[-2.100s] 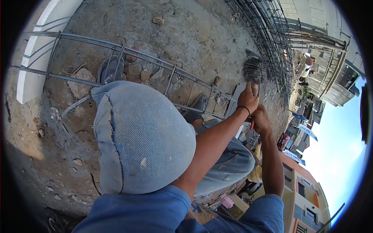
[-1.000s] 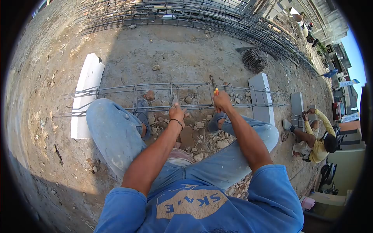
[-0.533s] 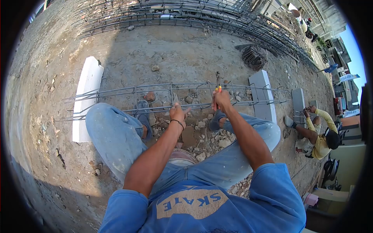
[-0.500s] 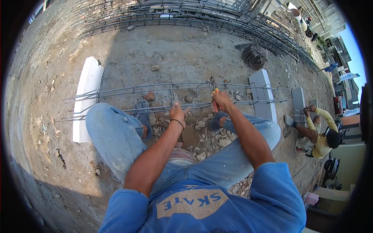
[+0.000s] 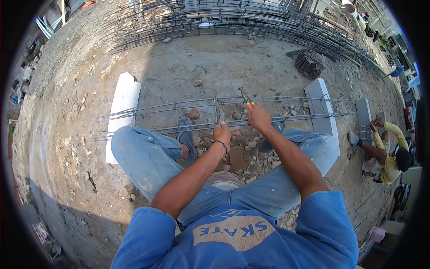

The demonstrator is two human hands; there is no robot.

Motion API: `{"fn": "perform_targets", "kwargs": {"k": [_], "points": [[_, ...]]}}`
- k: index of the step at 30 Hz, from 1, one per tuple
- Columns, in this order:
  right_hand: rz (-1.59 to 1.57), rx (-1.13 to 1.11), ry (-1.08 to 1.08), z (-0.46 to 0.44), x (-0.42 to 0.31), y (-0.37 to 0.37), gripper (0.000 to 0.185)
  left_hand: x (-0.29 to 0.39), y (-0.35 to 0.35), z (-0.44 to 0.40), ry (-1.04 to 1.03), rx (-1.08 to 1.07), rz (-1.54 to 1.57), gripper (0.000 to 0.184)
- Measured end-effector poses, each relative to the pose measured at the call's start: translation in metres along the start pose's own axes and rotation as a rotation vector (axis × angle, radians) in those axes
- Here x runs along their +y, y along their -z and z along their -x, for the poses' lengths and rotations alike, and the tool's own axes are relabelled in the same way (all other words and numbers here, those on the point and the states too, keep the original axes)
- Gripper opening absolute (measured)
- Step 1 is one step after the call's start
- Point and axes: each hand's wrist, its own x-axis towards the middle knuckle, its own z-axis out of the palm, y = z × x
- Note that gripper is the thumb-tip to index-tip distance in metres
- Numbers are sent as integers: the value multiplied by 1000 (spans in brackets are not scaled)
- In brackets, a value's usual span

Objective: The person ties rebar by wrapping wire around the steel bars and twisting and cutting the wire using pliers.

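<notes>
a steel rebar cage [image 5: 214,98] is propped across 2 pale blocks [image 5: 123,98]. the left hand [image 5: 221,134] is placed at the cage's near side, grip unclear. in the right hand [image 5: 260,119], red-and-yellow-handled pincers [image 5: 245,97] are clasped above the cage.

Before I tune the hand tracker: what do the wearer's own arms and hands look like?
Left hand and right hand: both human, five-fingered type, no gloves. Short, loose blue sleeves cover the upper arms; both arms are bare below. A thin dark band circles the left wrist; none visible on the right. No cables or sleeve markings visible.
</notes>
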Motion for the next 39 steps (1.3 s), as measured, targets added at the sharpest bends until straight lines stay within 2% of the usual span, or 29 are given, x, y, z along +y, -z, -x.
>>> {"fn": "perform_targets", "kwargs": {"k": [2,3,5,6,8,10,11,13,15,16,17,19,20,21,22,23,25,26,28,32,35,37,39], "points": [[257,-64,169,14,-3,-2,49,6,11,18,-27,-69,-50,45],[236,-63,184,14,-4,-2,49,16,18,26,-42,-50,-58,45],[455,250,431,17,-11,-4,43,32,34,47,-90,-134,39,45],[443,243,449,21,-33,8,43,42,43,55,-139,-160,105,43],[-63,-119,503,27,-78,33,35,61,61,59,-213,-170,188,43],[-409,-480,467,52,-115,34,27,80,75,61,-290,-194,270,42],[-405,-482,478,72,-136,36,27,90,80,61,-326,-192,267,43],[-686,-307,497,109,-166,39,24,109,86,70,-366,-190,267,45],[-654,-251,511,115,-173,40,24,131,89,90,-413,-293,73,48],[-621,-194,519,116,-176,38,23,144,99,94,-391,-399,-87,55],[-624,-196,511,112,-175,36,23,160,110,96,-382,-397,-89,55],[-837,-217,440,100,-159,38,25,193,134,96,-699,-464,-823,55],[-1022,-260,277,100,-156,50,24,208,149,88,-697,-468,-821,55],[-1199,-299,111,99,-153,62,23,220,166,74,-655,-363,-1127,53],[-1194,-294,114,98,-146,64,23,224,181,60,-604,-246,-1428,51],[-1294,-250,58,98,-138,65,22,215,198,41,-614,-248,-1423,51],[-1392,-200,2,96,-131,66,22,191,226,0,-677,-248,-1654,45],[-1353,-234,-25,99,-129,65,21,189,224,-8,-670,-256,-1653,45],[-1316,-275,-84,106,-127,58,20,177,221,-22,-448,-275,-1644,44],[-1386,-354,-141,106,-125,34,20,177,231,-52,-381,-357,-1468,43],[-1365,-424,-164,104,-119,4,20,176,231,-59,-467,-433,-1418,35],[-1321,-475,-169,101,-117,-20,21,166,230,-67,-136,-455,-1140,25],[-1290,-509,-120,98,-119,-32,23,158,229,-62,-120,-391,-1102,23]]}}
